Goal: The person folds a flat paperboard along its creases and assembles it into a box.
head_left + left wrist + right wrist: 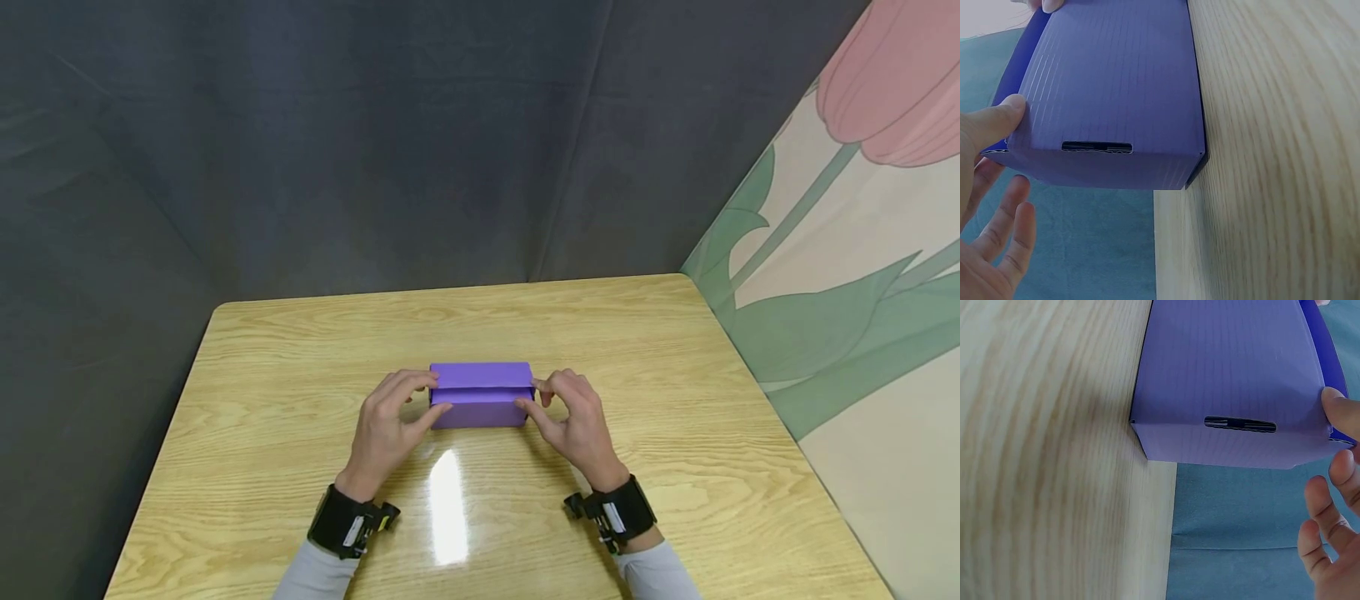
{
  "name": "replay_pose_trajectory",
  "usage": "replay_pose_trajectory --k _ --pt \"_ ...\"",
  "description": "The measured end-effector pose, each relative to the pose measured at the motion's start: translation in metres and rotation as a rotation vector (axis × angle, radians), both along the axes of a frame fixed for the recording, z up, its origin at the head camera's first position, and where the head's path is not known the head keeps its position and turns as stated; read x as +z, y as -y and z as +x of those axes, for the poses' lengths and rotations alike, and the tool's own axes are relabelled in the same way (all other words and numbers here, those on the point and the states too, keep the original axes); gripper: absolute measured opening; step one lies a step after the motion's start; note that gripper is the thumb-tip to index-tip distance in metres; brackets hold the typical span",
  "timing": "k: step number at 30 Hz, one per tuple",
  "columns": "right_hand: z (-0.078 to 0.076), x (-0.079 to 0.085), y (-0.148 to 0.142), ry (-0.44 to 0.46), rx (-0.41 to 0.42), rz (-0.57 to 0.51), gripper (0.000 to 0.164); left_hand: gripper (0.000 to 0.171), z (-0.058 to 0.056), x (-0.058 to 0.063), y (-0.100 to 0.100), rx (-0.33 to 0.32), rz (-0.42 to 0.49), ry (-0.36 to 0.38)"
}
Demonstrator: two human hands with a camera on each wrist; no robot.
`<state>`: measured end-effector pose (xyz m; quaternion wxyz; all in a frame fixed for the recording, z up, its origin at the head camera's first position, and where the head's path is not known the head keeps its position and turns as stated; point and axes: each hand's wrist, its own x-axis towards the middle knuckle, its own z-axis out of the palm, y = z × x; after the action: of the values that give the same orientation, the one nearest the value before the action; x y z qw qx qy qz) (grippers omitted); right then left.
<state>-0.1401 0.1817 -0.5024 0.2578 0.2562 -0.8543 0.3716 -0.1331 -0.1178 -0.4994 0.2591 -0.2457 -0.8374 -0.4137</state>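
Observation:
A purple cardboard box (480,414) rests on the wooden table, its hinged lid (480,374) slightly raised so that a gap shows along the front. At its left end, my left hand (388,423) holds the box, thumb on the front top edge and index finger at the lid's side. My right hand (576,419) grips the right end in the same manner. Both wrist views show a narrow slot near a front corner of the box (1116,81), (1229,369). The other fingers are off the cardboard. The box's inside is hidden.
The wood-grain table (300,350) extends around the box, with a bright glare patch in front. Behind it hangs a dark curtain (375,150). A tulip-patterned cloth (825,333) runs along the right edge. Each wrist wears a black camera strap (341,521).

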Motion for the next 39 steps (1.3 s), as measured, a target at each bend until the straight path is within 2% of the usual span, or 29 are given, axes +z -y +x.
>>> replay_pose_trajectory --k 7,20,27,39 --pt "0.000 0.002 0.001 0.012 -0.014 0.020 0.043 0.039 0.002 -0.002 0.000 0.009 -0.008 -0.025" --pt "0.002 -0.001 0.002 0.008 -0.030 0.015 0.038 0.027 0.003 -0.006 0.001 -0.036 0.048 -0.039" --pt "0.003 -0.002 0.003 0.037 -0.033 0.018 0.036 0.025 0.003 -0.007 0.002 -0.036 0.048 -0.028" --pt "0.004 -0.005 0.004 0.025 -0.021 0.000 0.037 0.022 0.002 -0.013 0.001 -0.054 0.068 -0.010"
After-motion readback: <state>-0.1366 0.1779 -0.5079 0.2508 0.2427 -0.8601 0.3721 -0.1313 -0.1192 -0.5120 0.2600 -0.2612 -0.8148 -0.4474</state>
